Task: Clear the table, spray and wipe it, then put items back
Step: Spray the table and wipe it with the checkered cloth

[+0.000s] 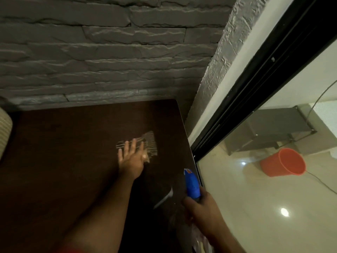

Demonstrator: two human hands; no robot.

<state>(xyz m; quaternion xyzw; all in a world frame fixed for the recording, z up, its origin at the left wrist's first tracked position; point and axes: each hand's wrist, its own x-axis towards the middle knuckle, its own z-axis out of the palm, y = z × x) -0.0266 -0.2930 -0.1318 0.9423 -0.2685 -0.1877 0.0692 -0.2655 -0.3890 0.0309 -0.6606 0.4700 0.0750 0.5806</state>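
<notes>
A dark brown wooden table (63,161) fills the lower left of the head view. My left hand (132,156) lies flat with spread fingers on a striped grey cloth (150,143), pressing it onto the tabletop near the right edge. My right hand (202,209) grips a spray bottle with a blue trigger head (191,185), held over the table's right edge with the nozzle pointing away from me. The bottle's body is hidden behind my hand. A pale streak (164,198) shows on the wood between my two arms.
A grey stone-brick wall (109,52) backs the table. A black-framed glass pane (255,88) runs along the right side; beyond it, a glossy floor with an orange bucket (284,162) and a grey metal box (273,128). A beige cushion (4,128) sits at the left edge.
</notes>
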